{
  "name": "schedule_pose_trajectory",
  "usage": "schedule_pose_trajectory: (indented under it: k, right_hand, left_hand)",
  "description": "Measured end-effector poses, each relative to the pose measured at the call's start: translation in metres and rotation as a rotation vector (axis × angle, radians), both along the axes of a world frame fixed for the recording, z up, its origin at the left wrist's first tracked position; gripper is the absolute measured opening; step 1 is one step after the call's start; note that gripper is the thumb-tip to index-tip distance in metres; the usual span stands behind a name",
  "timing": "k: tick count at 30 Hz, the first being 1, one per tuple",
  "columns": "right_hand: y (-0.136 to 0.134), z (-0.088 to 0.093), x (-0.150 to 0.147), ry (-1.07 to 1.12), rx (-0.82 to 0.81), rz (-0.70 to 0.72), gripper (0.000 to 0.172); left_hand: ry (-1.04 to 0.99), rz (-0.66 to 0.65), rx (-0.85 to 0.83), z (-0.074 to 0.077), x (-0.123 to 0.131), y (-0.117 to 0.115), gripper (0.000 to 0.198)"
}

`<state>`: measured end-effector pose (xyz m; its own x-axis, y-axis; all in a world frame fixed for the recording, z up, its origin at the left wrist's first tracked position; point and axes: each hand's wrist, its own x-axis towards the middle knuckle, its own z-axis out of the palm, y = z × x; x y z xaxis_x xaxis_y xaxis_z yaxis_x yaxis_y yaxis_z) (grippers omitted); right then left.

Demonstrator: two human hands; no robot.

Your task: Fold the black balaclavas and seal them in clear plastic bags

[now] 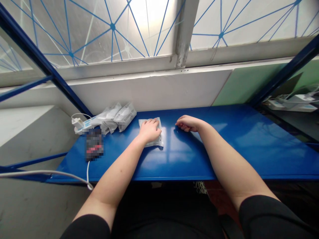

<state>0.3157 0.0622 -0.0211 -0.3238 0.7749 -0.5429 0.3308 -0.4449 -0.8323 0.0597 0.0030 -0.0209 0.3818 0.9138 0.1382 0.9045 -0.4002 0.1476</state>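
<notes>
"Down at the near edge of the glossy blue metal bench, what are the hands doing?"

"They're resting well apart, with bare forearms reaching out of black sleeves. The left hand is lying palm-down on a flat, crinkly plastic packet. The right hand is sitting on the bare painted metal with its fingers loosely curled, holding nothing."

"And that packet?"

"It's lying near the middle of the bench, pale and translucent. The palm is covering most of it, so any printing is hidden."

"What's beyond it?"

"A heap of white plastic bags with blue lettering is slumping against the wall, with a white charger poking out beside it. A dark rectangular object is lying nearer, but it's pixelated, so I can't make it out. A white cable is trailing from it over the bench edge."

"Further off?"

"A white-painted wall and a green panel are running behind the bench, under frosted windows patterned with blue lines."
</notes>
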Motion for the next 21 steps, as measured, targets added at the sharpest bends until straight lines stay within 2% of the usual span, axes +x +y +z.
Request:
schedule_pose_trajectory:
  k: [3,6,8,11,15,19,21]
  right_hand:
    - [-0.001,-0.003,-0.009,-0.114,0.107,-0.048,0.029]
    - [-0.004,-0.005,-0.022,-0.393,0.278,-0.119,0.021]
    - [-0.005,-0.006,-0.03,-0.599,0.379,-0.125,0.02]
    - [-0.007,-0.008,-0.039,-0.808,0.519,-0.108,0.021]
    - [-0.012,-0.012,-0.041,-0.9,0.687,-0.204,0.024]
    - [-0.008,-0.02,-0.037,-0.882,0.847,-0.241,0.017]
    - [-0.004,-0.023,-0.034,-0.852,0.86,-0.293,0.012]
  left_hand:
    - [-0.078,-0.018,0.148,-0.004,-0.004,0.001,0.046]
    - [-0.121,0.004,0.349,-0.005,-0.008,0.004,0.035]
    - [-0.095,0.065,0.418,-0.003,-0.009,0.007,0.032]
    - [-0.023,0.181,0.415,0.0,-0.006,0.008,0.035]
    - [0.014,0.329,0.363,0.001,0.004,-0.005,0.039]
    - [-0.002,0.45,0.251,-0.002,0.017,-0.021,0.067]
    - [-0.01,0.481,0.193,-0.005,0.021,-0.022,0.081]
